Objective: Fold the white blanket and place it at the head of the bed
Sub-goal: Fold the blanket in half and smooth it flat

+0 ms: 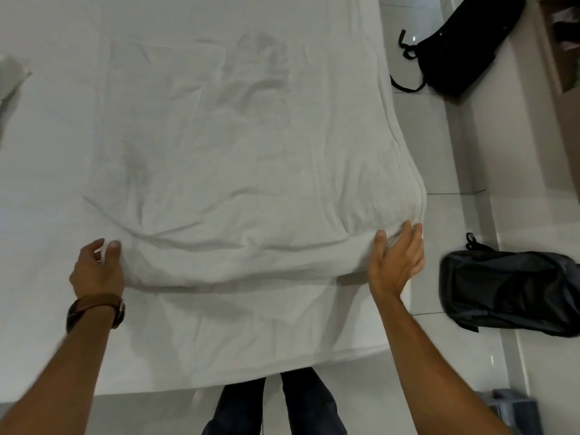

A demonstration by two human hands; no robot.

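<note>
Creases run across the white blanket (219, 152), spread flat over the bed (40, 196) with its near edge doubled into a thick fold. Your left hand (97, 268) pinches that edge's left end; your right hand (397, 259) bunches its right corner between thumb and fingers.

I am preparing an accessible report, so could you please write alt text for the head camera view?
Seen from above, a person's left hand and right hand hold the near edge of a white blanket spread on a bed, one at each corner. Two dark bags lie on the tiled floor right of the bed.
</note>
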